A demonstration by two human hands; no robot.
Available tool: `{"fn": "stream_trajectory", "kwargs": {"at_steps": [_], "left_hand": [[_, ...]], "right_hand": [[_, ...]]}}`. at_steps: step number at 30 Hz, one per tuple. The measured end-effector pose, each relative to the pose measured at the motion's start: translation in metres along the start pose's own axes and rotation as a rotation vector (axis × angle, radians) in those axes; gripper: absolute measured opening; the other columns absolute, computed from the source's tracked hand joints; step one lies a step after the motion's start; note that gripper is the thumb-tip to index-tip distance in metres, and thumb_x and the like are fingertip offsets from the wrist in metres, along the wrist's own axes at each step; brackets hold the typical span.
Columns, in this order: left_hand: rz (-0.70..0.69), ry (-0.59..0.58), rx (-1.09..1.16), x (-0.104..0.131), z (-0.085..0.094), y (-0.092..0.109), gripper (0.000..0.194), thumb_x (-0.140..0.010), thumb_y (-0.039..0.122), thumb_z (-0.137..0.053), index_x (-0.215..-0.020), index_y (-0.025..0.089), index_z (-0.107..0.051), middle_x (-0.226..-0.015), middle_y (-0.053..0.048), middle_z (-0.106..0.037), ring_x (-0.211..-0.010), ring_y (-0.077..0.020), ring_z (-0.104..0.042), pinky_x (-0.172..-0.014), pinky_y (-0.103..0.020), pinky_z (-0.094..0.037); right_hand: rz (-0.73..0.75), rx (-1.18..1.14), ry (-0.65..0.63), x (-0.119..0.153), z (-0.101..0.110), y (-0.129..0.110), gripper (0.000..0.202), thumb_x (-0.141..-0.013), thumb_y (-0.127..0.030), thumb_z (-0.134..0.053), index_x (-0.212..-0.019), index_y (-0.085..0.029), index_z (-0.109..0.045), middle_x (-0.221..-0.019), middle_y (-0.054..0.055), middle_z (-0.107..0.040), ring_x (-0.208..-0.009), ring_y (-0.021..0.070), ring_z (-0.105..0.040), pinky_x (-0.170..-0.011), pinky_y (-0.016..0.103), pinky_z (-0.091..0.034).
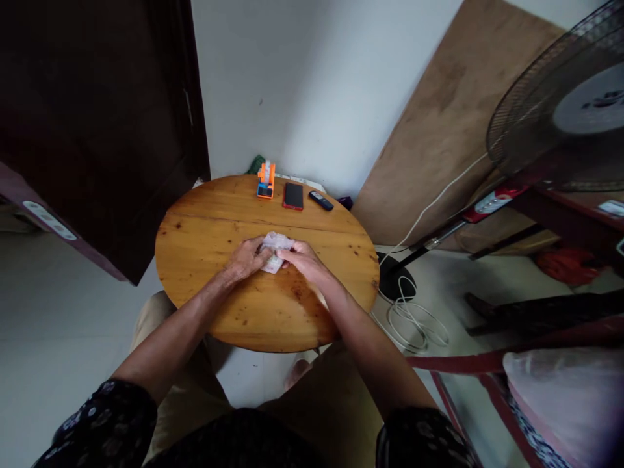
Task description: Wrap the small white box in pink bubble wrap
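Observation:
Between my two hands, over the middle of the round wooden table (209,224), is a small whitish, partly see-through packet (275,243) that looks like crumpled plastic wrap. My left hand (248,257) grips its left side, thumb lying across the front. From the right, my right hand (301,256) pinches the other side with thumb and fingers. Both thumbs come close together on the packet. What is inside the wrap is too small to make out.
At the table's far edge stand an orange tape dispenser (266,179), a dark phone with a red edge (293,195) and a small black keypad phone (321,200). A standing fan (492,201) and its coiled white cable (414,318) are to the right. A dark door (97,117) is left.

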State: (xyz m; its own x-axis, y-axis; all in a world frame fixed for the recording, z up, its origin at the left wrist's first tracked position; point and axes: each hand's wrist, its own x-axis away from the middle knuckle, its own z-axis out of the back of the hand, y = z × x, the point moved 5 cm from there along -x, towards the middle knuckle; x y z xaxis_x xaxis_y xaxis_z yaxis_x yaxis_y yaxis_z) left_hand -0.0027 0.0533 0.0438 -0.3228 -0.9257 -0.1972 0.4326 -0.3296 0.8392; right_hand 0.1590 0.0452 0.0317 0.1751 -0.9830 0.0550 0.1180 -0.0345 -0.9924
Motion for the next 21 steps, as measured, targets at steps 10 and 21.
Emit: {"fn": "stream_trajectory", "kwargs": {"at_steps": [10,21], "left_hand": [[0.138,-0.149,0.598,-0.009,-0.010,-0.019,0.048,-0.069,0.029,-0.073,-0.114,0.015,-0.067,-0.109,-0.009,-0.074,-0.094,-0.0217,-0.068,-0.085,-0.034,-0.053],[0.159,-0.162,0.654,-0.008,-0.010,-0.014,0.059,-0.063,0.038,-0.086,-0.114,0.015,-0.067,-0.111,-0.010,-0.073,-0.096,-0.0214,-0.068,-0.086,-0.035,-0.053]], "right_hand": [[0.047,-0.018,0.088,-0.017,0.004,0.004,0.036,-0.068,-0.049,-0.074,-0.084,-0.018,-0.068,-0.070,-0.001,-0.067,-0.059,0.0126,-0.059,-0.055,0.024,-0.047],[0.200,0.008,0.178,-0.032,0.002,-0.013,0.031,-0.065,-0.040,-0.074,-0.089,-0.021,-0.065,-0.081,-0.002,-0.066,-0.074,0.0147,-0.060,-0.070,0.027,-0.048]]}}
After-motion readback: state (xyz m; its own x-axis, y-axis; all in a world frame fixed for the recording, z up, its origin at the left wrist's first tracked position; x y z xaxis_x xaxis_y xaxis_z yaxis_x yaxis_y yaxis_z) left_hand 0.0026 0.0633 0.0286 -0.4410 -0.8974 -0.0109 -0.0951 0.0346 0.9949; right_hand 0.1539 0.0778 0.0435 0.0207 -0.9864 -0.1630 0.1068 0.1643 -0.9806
